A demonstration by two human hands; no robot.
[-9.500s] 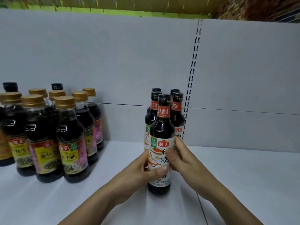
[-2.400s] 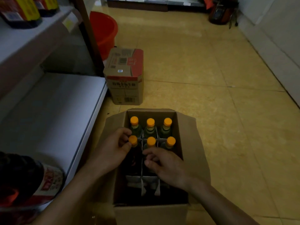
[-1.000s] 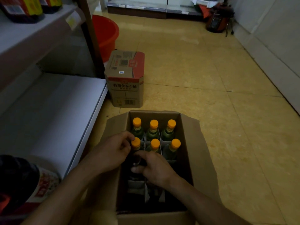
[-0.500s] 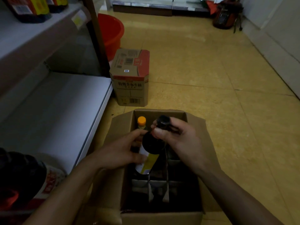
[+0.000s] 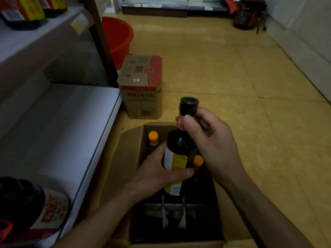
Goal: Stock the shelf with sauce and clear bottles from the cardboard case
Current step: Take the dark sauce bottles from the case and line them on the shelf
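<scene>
Sauce bottle [image 5: 179,153], dark with black cap and yellow-and-white label: held almost upright over the middle of the open cardboard case [image 5: 125,158] on the floor. Gripped at the neck by the right hand [image 5: 213,140], fingers curled round it. Clasped at the label by the left hand [image 5: 161,172], thumb across the front. In the case: orange-capped bottles [image 5: 153,138], two visible, far left and just right of the held bottle. Left: white shelf [image 5: 62,122]. Beyond the case: closed carton [image 5: 141,90], red bucket [image 5: 118,40].

Dim light. Yellow tiled floor [image 5: 223,68] fills centre and right. Pale wall [image 5: 308,18] at upper right. White shelf [image 5: 53,122] along left; red bucket [image 5: 118,38] at upper centre-left.
</scene>
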